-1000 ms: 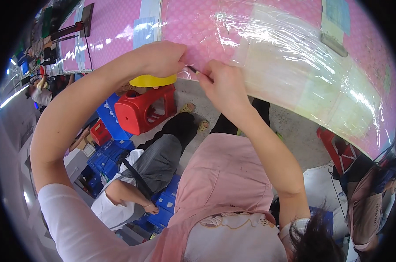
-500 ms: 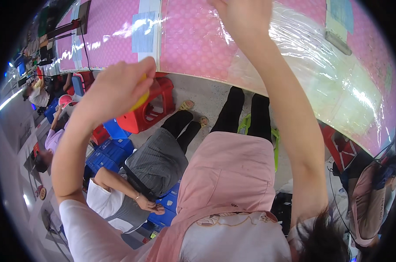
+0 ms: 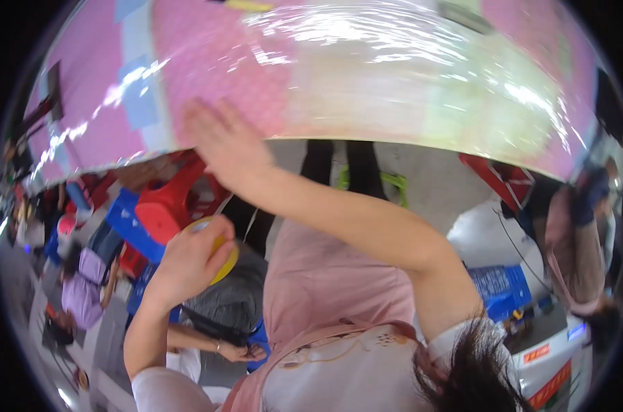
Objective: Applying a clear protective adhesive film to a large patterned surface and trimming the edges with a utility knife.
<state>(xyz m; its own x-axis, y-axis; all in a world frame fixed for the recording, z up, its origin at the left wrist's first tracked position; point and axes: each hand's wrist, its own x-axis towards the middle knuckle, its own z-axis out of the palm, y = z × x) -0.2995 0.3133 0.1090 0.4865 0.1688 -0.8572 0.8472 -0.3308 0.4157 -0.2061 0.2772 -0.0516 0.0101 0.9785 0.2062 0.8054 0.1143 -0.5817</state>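
My left hand (image 3: 191,264) is closed around a roll of yellow tape (image 3: 228,266), below the near edge of the table. The fingers hide part of the roll. My right arm reaches across to the left, and my right hand (image 3: 232,147) has its fingers stretched out over the near left part of the tabletop (image 3: 366,103). That hand is slightly blurred and looks laid on the surface. Glossy clear film covers the top, with pink bubble-patterned sheeting and pale yellow-green areas under it.
A grey bar (image 3: 466,17) and a thin yellow-and-black object (image 3: 246,5) lie on the tabletop. Under the left edge stands a red plastic stool (image 3: 164,209) beside a blue crate (image 3: 134,223). A co-worker in grey (image 3: 229,302) sits close on my left. Another person (image 3: 572,254) is at the right.
My right hand has come from the far part of the tabletop to its near left part. My left hand, with the tape roll, has dropped away from the table edge. The view has shifted.
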